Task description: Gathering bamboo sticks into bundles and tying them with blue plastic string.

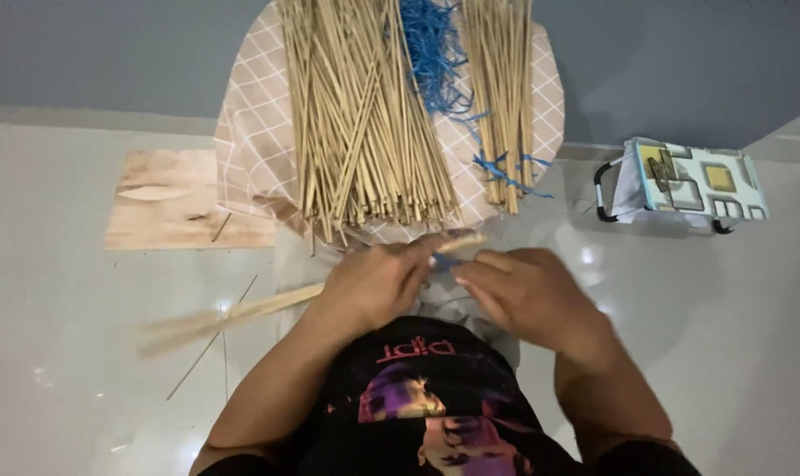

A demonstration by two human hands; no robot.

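While both hands meet just above the lap, the left hand (369, 284) is clamped round a small bundle of pale sticks (241, 310) that trails off blurred to the left, and the right hand (525, 291) pinches a bit of blue strip (444, 261) against the bundle's near end, fingers closed on it. Beyond them, on a checked cloth (252, 132), lie a big heap of loose sticks (360, 115), a smaller pile (503, 97) and a tangle of blue strips (431, 53); judging by that heap, most of the sticks look not yet bundled, with only this one bundle in hand
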